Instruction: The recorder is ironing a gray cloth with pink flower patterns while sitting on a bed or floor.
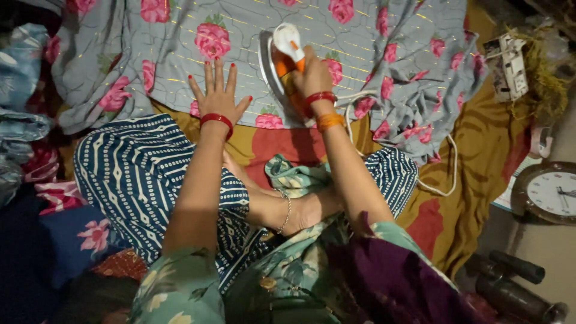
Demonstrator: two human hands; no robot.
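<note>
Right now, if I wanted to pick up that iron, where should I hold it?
Hold the iron by its orange handle, the raised bar along the top, where the right hand grips it now. Come from above and from the back end, where the white cord comes out. The flat metal plate faces down on the flowered cloth and may be hot, so keep your fingers off it.

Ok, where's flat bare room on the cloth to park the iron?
Free: grey floral cloth left of the left hand, and between iron and cord on the right. Crowded: folded clothes far left, power strip and clock right.
</note>
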